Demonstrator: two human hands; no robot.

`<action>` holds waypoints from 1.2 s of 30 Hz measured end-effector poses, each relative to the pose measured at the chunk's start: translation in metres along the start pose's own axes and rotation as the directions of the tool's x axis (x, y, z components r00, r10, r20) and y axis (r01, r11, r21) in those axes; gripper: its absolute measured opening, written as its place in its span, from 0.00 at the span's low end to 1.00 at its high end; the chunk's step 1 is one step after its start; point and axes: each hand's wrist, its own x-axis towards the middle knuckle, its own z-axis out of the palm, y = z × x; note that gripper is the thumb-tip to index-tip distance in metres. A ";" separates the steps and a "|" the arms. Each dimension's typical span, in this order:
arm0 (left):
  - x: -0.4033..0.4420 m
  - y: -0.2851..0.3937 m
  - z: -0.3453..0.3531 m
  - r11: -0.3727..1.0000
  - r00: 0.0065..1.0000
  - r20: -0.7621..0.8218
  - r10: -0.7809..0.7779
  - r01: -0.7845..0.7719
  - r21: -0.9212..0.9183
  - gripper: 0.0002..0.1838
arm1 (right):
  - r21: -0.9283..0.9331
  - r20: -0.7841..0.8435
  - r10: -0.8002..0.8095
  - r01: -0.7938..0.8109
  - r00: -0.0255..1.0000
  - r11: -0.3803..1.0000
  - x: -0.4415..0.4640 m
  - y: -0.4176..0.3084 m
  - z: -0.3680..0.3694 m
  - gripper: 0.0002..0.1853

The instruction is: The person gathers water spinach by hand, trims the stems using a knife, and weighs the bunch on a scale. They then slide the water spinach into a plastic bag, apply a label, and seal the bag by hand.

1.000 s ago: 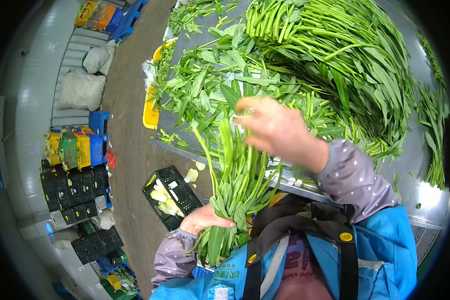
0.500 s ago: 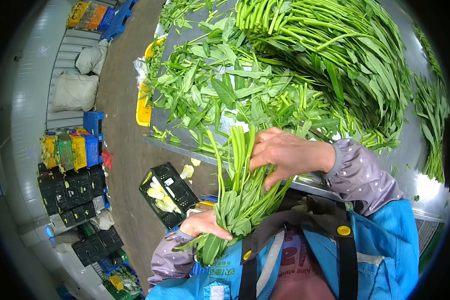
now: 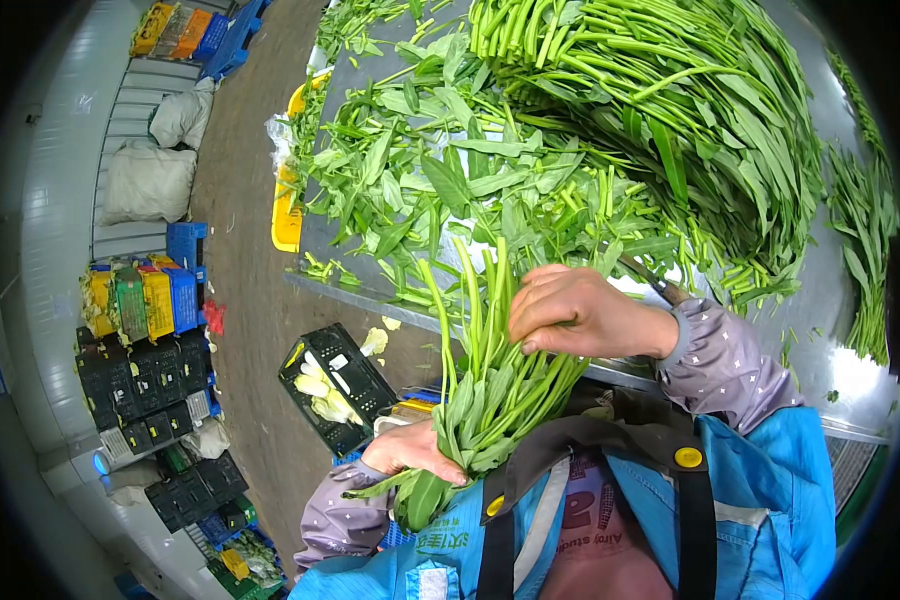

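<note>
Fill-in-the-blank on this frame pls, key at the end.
1. The left hand holds the bunch with stem ends pointing ____ from the blue garment.
2. The ____ hand is nearer the big pile.
3. The pale leaves lie in a ____ crate.
4. The strap buttons are ____.
Missing words: away; right; black; yellow.

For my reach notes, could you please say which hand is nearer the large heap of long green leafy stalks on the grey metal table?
The right hand: it is below the heap in the picture, while the left hand is farther off, lower and to the left.
</note>
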 end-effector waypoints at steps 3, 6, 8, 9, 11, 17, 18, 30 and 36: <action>0.001 0.008 0.004 1.000 1.000 0.000 0.014 -0.014 0.024 0.35 | -0.083 -0.110 -0.073 0.064 0.991 0.994 0.002 -0.005 -0.003 0.05; 0.005 0.008 0.007 0.997 1.000 -0.026 0.008 -0.006 0.083 0.35 | -0.276 -0.153 -0.160 0.113 0.975 0.954 0.000 -0.005 -0.007 0.04; 0.003 -0.003 0.002 0.984 1.000 -0.019 -0.016 0.019 0.175 0.34 | -0.056 -0.461 0.036 -0.070 0.887 0.996 -0.001 -0.001 -0.008 0.04; 0.002 -0.008 0.000 0.962 0.999 -0.014 -0.042 0.045 0.269 0.34 | 0.168 -0.565 0.292 -0.239 0.772 0.956 -0.003 -0.001 -0.027 0.06; 0.001 -0.016 0.000 0.983 0.999 -0.004 -0.038 0.038 0.181 0.33 | -0.196 -0.676 0.189 -0.421 0.713 0.886 -0.013 0.032 -0.062 0.08; 0.000 -0.015 0.000 0.991 0.990 -0.131 0.048 -0.032 0.128 0.37 | -0.569 -0.432 0.023 -0.292 0.902 0.769 -0.003 0.008 -0.046 0.11; 0.000 -0.016 -0.001 0.992 0.990 -0.132 0.042 -0.026 0.127 0.37 | -0.500 -0.306 -0.027 -0.136 0.952 0.855 -0.002 0.005 -0.037 0.09; 0.000 -0.011 0.002 0.993 0.986 -0.162 0.031 -0.011 0.118 0.40 | -0.284 0.189 -0.034 0.087 0.981 0.955 -0.012 0.004 0.007 0.09; 0.000 -0.012 0.001 0.994 0.985 -0.162 0.062 -0.046 0.098 0.36 | 0.156 -0.256 0.301 -0.268 0.918 0.951 -0.007 0.003 -0.016 0.05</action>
